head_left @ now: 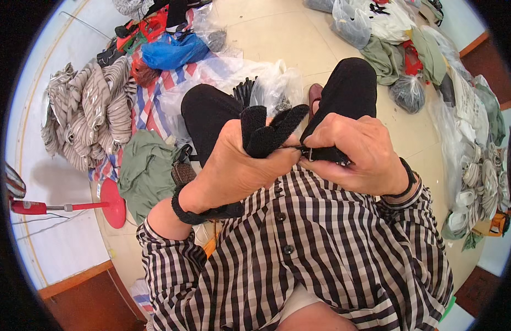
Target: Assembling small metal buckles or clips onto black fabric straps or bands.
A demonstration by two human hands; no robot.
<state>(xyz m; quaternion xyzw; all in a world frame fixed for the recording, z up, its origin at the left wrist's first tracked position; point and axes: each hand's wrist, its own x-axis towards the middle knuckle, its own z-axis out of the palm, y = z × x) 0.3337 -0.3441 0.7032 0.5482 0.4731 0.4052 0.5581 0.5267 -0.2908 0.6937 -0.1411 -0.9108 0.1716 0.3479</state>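
A black fuzzy strap [264, 135], folded over in loops, is gripped in my left hand [233, 160], with its thumb and fingers closed on it. Its narrow part runs across to my right hand [357, 151], which pinches the strap beside a small metal buckle [309, 153]. The two hands nearly touch in front of my chest, above my lap. Part of the strap's black end shows under the right fingers; the rest is hidden in the palms. A bundle of thin black strips [244, 91] lies between my knees, next to clear plastic.
Bundled striped grey cords [84, 116] are heaped at the left, near a green cloth bag [148, 171] and a red round-based stand [113, 203]. A blue plastic bag [175, 51] lies farther back. Plastic bags [349, 25], green cloth [382, 58] and more cord bundles [481, 176] line the right.
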